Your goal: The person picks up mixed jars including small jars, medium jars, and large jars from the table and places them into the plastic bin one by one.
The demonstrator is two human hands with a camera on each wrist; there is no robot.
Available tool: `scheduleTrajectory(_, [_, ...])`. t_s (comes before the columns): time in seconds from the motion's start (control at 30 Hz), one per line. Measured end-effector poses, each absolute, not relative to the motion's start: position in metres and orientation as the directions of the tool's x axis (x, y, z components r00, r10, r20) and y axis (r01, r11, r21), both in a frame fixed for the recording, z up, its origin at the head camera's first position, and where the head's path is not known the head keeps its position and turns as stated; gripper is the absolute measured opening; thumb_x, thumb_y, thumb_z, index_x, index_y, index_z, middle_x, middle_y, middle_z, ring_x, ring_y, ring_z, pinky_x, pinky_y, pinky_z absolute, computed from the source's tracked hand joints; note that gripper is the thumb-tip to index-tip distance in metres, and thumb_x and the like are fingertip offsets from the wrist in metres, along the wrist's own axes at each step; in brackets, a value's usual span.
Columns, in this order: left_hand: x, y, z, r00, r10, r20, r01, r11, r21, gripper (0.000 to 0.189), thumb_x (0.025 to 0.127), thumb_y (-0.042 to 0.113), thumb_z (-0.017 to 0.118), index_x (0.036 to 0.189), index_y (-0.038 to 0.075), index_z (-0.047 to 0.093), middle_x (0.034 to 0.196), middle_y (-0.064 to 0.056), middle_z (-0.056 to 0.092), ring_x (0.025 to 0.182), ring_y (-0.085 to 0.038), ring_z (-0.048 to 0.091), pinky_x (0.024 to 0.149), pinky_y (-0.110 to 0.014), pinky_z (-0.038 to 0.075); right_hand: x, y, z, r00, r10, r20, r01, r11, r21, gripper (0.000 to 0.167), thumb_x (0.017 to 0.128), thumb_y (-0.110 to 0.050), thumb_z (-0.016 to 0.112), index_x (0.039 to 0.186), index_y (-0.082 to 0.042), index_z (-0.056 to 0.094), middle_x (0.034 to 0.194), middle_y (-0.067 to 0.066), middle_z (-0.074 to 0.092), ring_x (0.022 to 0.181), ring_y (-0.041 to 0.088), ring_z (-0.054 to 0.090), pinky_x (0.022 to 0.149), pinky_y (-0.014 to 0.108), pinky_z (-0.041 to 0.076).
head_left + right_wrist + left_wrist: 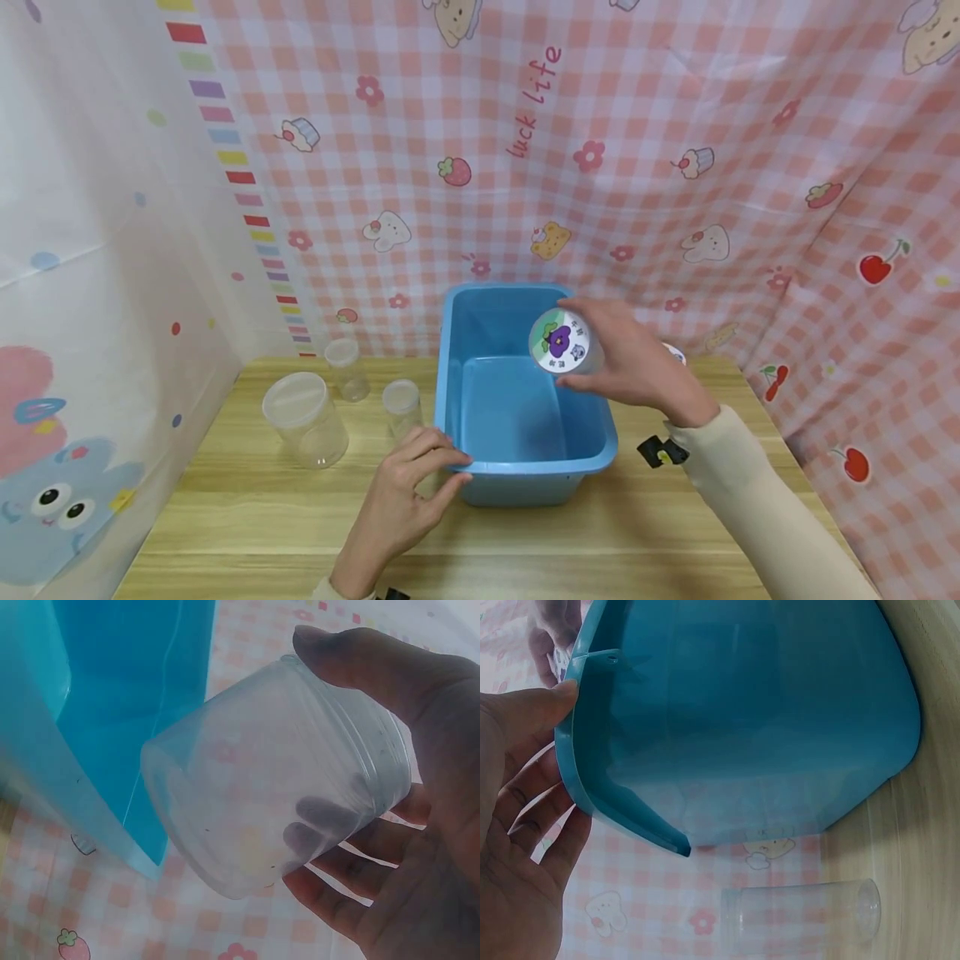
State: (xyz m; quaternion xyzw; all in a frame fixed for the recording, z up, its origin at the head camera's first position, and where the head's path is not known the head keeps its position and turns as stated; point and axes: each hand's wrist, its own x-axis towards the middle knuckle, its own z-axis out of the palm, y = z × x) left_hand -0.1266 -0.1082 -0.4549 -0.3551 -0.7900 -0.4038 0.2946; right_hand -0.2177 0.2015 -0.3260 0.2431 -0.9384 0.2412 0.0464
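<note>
Jar [560, 342] gripped in curled right hand [636, 354].

We are holding a clear, cylindrical jar [247, 780] tilted within our right fingers [334, 896], its see-through body slanting away from the palm and its round lid [560, 341] facing the head view, bearing a purple picture on white and green with small characters; in that view it is appearing over the right part of a tub's mouth. That tub [525, 467], blue, deep and roughly rectangular with rounded corners and an outturned rim, is standing upright on the table [262, 517], and our left fingers [441, 457] are pinching its rim at the near left corner.
</note>
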Motion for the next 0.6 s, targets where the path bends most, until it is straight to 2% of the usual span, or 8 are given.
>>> scheduleTrajectory(0.17, [-0.127,-0.108,-0.456,-0.566,0.324,0.758,0.805,0.415,0.424,0.022,0.079,0.007,0.087,0.097,0.016,0.077,0.096,0.007,0.067,0.096,-0.010,0.059,0.089,-0.013,0.049,-0.218,0.197,-0.326,-0.875,-0.445,0.190,-0.481,0.764,-0.430,0.101,0.072,-0.036,0.095,0.155,-0.019,0.041,0.151,0.009,0.052,0.134,0.033,0.051,0.107,0.061,0.049])
scheduleTrajectory(0.3, [-0.127,-0.108,-0.456,-0.569,0.326,0.755,0.804,0.411,0.429,0.022,0.080,0.007,0.086,0.097,0.017,0.077,0.096,0.008,0.067,0.096,-0.009,0.060,0.089,-0.013,0.049,-0.218,0.198,-0.327,-0.872,-0.459,0.170,-0.485,0.762,-0.429,0.103,0.071,-0.039,0.095,0.155,-0.017,0.041,0.155,0.010,0.049,0.140,0.034,0.047,0.118,0.068,0.032])
scheduleTrajectory(0.33, [-0.127,-0.108,-0.456,-0.571,0.325,0.754,0.804,0.411,0.431,0.022,0.080,0.007,0.086,0.098,0.017,0.077,0.096,0.008,0.068,0.096,-0.009,0.060,0.089,-0.013,0.049,-0.218,0.199,-0.327,-0.872,-0.461,0.167,-0.485,0.762,-0.429,0.103,0.070,-0.041,0.095,0.155,-0.017,0.041,0.155,0.010,0.049,0.141,0.033,0.046,0.118,0.068,0.032])
scheduleTrajectory(0.53, [-0.127,-0.108,-0.455,-0.565,0.322,0.760,0.806,0.415,0.423,0.022,0.080,0.007,0.086,0.097,0.017,0.077,0.097,0.008,0.068,0.096,-0.010,0.060,0.088,-0.015,0.051,-0.217,0.205,-0.328,-0.882,-0.439,0.172,-0.467,0.766,-0.442,0.106,0.072,-0.058,0.088,0.157,-0.024,0.037,0.158,0.008,0.045,0.142,0.034,0.042,0.106,0.068,0.048])
scheduleTrajectory(0.6, [-0.127,-0.109,-0.455,-0.568,0.321,0.758,0.803,0.419,0.424,0.022,0.080,0.007,0.086,0.097,0.017,0.077,0.097,0.008,0.068,0.097,-0.010,0.060,0.088,-0.016,0.051,-0.216,0.207,-0.329,-0.885,-0.425,0.191,-0.464,0.763,-0.450,0.107,0.072,-0.061,0.087,0.159,-0.026,0.034,0.160,0.007,0.042,0.145,0.034,0.039,0.105,0.070,0.047])
